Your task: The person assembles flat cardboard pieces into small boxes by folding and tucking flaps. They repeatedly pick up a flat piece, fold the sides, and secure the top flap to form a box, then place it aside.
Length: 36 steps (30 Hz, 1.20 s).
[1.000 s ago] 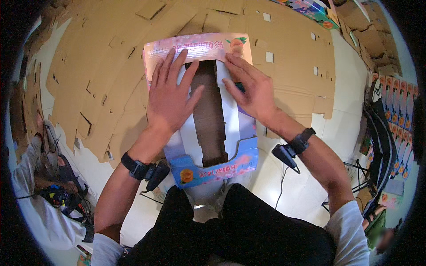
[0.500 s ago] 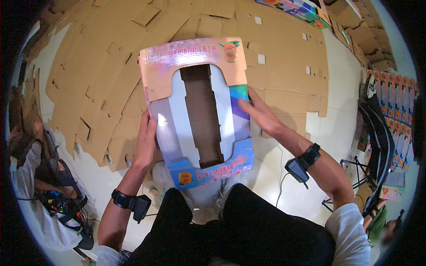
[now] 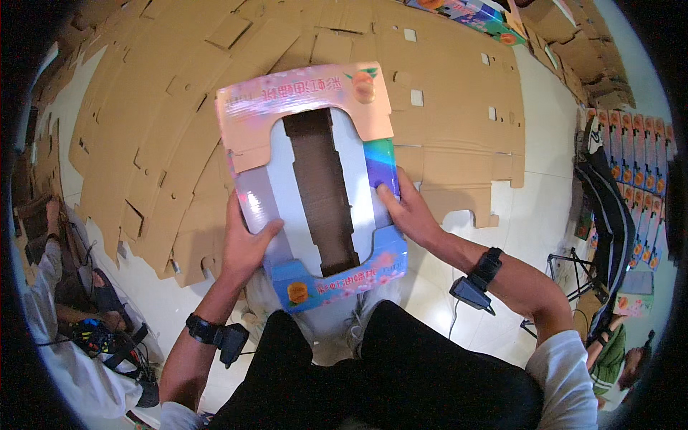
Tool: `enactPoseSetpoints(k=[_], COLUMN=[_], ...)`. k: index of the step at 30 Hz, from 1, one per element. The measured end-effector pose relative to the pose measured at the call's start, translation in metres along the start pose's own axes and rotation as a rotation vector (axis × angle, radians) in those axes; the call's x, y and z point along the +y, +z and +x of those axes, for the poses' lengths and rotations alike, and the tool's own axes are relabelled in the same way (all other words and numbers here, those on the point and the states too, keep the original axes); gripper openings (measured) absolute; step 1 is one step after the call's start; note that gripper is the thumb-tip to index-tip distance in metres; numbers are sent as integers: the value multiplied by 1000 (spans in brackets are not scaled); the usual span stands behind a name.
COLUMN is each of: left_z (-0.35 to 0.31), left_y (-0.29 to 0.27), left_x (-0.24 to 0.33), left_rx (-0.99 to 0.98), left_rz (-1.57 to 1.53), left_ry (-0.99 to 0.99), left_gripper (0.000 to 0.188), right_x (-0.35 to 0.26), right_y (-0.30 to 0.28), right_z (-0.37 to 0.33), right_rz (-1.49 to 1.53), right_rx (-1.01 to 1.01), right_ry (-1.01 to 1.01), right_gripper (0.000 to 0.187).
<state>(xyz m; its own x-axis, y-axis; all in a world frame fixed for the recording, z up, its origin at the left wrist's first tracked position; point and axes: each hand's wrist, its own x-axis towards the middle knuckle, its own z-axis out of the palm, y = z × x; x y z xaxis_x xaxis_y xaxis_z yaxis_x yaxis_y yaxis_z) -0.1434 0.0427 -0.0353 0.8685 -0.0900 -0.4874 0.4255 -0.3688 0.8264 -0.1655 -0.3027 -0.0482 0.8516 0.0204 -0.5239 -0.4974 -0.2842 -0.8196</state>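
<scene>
Between my two hands is a printed cardboard fruit box (image 3: 272,186), peach-pink at its far end, blue at the near end, with a long opening in its top that shows a dark brown inside. My left hand (image 3: 247,240) grips the left side near the lower half, thumb over the top edge. On the right side, my right hand (image 3: 412,211) holds the edge, its thumb on the purple and blue print and its other fingers hidden behind. The box is held above the floor in front of my knees.
Flattened brown cardboard sheets (image 3: 459,107) cover much of the floor ahead. Stacked printed boxes (image 3: 634,165) stand at the right, beside a dark jacket (image 3: 605,190). Another printed box (image 3: 480,20) lies at the far right. People sit at the left and lower right edges.
The box has shifted slightly left and toward me. My left thumb has come over its top edge, and my right hand has moved lower along its side.
</scene>
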Motion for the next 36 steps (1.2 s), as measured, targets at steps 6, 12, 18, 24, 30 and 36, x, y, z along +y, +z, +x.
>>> enactPoseSetpoints(k=[6,12,18,24,30,36], left_z=[-19,-17,-14,-11,5,49], left_y=[-18,-10,-24,-50,-75,-124], left_x=[12,16,3,-15,-38,-51], left_rx=[-82,-292,-339,-206,158,701], left_rz=[-175,-51,101,121,401,961], left_ry=[53,110,147,72,205,2], left_gripper=[91,44,32,28,34,79], right_x=[-26,14,100,119,132,129], right_y=[-21,-128,-294,-345,-282,-230], right_z=[-9,-38,-94,-114,-53,1], right_rz=[359,575,791,311,79,232], right_rx=[-60,65,548,561,192,49], right_ry=[62,125,52,353,399,199], right_gripper=[83,67,66,58,24,12])
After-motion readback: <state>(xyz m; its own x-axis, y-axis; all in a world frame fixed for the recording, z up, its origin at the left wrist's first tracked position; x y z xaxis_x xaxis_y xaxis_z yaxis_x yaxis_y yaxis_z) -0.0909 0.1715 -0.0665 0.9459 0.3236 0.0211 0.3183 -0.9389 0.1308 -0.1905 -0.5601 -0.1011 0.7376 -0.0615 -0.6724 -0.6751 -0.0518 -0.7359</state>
